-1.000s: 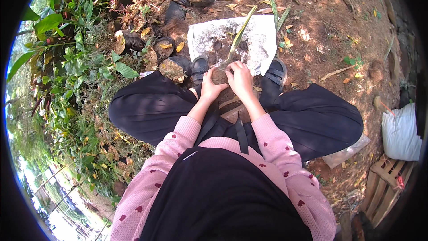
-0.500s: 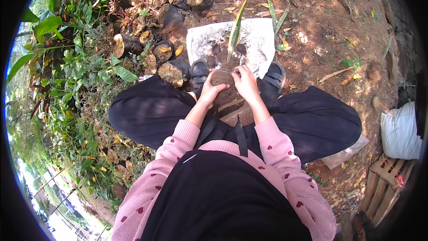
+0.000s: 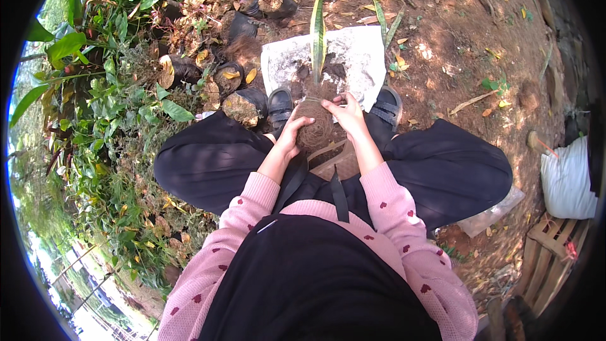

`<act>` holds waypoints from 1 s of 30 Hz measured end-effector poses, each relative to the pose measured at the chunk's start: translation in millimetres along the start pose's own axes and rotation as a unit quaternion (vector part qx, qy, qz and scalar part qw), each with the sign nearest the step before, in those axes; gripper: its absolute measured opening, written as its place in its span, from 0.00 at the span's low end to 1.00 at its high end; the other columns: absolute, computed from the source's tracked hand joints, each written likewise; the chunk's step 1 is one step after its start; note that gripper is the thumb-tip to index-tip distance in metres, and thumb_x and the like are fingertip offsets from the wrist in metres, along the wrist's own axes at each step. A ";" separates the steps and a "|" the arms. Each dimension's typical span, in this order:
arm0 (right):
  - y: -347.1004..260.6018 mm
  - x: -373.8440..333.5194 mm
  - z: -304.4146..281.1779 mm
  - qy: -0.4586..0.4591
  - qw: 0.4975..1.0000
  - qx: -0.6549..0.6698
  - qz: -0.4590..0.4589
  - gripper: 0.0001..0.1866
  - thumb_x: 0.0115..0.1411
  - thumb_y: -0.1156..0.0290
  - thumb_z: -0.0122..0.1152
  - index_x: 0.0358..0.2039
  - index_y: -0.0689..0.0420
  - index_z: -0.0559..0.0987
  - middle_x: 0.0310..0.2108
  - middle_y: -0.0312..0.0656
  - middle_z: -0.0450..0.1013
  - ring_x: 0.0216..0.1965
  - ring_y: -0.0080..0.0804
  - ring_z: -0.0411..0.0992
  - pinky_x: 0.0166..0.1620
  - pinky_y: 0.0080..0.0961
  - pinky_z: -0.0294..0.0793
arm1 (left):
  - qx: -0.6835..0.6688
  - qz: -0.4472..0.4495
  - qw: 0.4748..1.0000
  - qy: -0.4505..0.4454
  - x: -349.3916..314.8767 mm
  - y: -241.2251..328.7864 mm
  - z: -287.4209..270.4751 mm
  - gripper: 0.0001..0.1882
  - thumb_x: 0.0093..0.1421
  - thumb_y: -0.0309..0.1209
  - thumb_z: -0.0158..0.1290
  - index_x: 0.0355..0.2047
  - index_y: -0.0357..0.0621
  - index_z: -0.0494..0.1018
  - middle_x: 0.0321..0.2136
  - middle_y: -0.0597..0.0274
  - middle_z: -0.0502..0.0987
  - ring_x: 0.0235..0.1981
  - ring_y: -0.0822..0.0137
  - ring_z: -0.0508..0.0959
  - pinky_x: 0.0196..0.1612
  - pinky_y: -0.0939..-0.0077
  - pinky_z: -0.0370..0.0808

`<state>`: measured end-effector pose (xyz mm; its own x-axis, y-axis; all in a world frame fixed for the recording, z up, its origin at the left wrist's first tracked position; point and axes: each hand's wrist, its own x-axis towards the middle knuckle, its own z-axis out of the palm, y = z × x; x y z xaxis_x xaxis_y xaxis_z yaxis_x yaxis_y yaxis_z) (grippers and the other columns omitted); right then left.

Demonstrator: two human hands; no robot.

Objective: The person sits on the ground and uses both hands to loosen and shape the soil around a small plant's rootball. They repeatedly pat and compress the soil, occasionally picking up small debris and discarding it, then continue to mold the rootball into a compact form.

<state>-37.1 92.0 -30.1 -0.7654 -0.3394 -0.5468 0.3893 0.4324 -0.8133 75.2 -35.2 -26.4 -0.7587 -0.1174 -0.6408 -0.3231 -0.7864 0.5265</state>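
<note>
Between my feet is a brown, fibre-wrapped root ball (image 3: 320,131), with a tall green-and-yellow snake plant leaf (image 3: 318,44) standing up from its far end. My left hand (image 3: 291,132) cups the ball's left side, thumb on top. At the ball's upper right, my right hand (image 3: 348,117) presses thumb and fingers near the base of the leaf. A thin pale line, like string, circles the ball's top there; whether my right fingers pinch it is too small to tell. Beyond the ball lies a white cloth (image 3: 366,53) strewn with dark soil and fibre.
My sandals (image 3: 387,106) flank the ball. Black plant bags (image 3: 243,106) and leafy plants crowd the left. Cut snake plant leaves (image 3: 380,22) lie past the cloth. At the right are a white sack (image 3: 568,180), a wooden crate (image 3: 546,259) and a clear plastic bag (image 3: 492,213).
The ball has tipped so more of its wrapped side shows, and the leaf has swung left and stands more upright. My left hand has shifted slightly lower; my right thumb has moved across the ball's top.
</note>
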 end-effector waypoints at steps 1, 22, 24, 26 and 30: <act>7.7 4.9 1.5 -0.013 0.997 0.071 0.028 0.27 0.47 0.60 0.70 0.42 0.64 0.73 0.35 0.44 0.74 0.36 0.29 0.72 0.38 0.26 0.71 | -0.009 -0.007 1.000 -0.001 -1.5 2.0 2.7 0.33 0.51 0.26 0.50 0.60 0.49 0.56 0.49 0.54 0.68 0.49 0.58 0.72 0.50 0.56 0.73; 30.5 9.8 50.6 -0.095 0.989 0.097 -0.059 0.34 0.57 0.56 0.61 0.57 0.62 0.62 0.52 0.52 0.68 0.54 0.39 0.67 0.53 0.29 0.66 | 0.444 0.267 0.813 0.265 25.7 -18.0 -1.3 0.43 0.41 0.31 0.62 0.58 0.40 0.57 0.54 0.46 0.57 0.55 0.48 0.62 0.58 0.60 0.61; 27.1 9.6 40.6 -0.117 0.985 0.126 -0.020 0.41 0.54 0.58 0.65 0.60 0.63 0.55 0.53 0.53 0.66 0.54 0.38 0.66 0.54 0.29 0.66 | 0.544 0.216 0.777 0.231 20.4 -18.6 9.7 0.44 0.41 0.31 0.58 0.61 0.43 0.55 0.56 0.42 0.54 0.58 0.43 0.57 0.60 0.53 0.56; 41.5 24.5 30.9 -0.133 0.970 0.201 0.014 0.46 0.49 0.64 0.70 0.60 0.64 0.51 0.52 0.50 0.66 0.53 0.34 0.66 0.54 0.29 0.66 | 0.555 0.179 0.797 0.154 25.3 -23.5 10.5 0.47 0.41 0.31 0.58 0.63 0.43 0.50 0.60 0.41 0.50 0.63 0.42 0.50 0.63 0.53 0.52; 71.9 44.4 20.2 -0.093 0.971 0.219 0.029 0.47 0.44 0.70 0.71 0.60 0.62 0.52 0.51 0.48 0.66 0.52 0.34 0.66 0.53 0.28 0.67 | 0.568 0.122 0.811 0.073 35.4 -33.3 12.1 0.47 0.43 0.34 0.58 0.63 0.40 0.50 0.63 0.35 0.43 0.65 0.40 0.46 0.64 0.56 0.51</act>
<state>-32.7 91.2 -116.8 -0.6453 -0.4885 -0.5873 0.6408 0.0723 -0.7643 52.2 -5.9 -59.9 -0.8298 -0.3214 -0.4563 -0.5495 0.3269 0.7689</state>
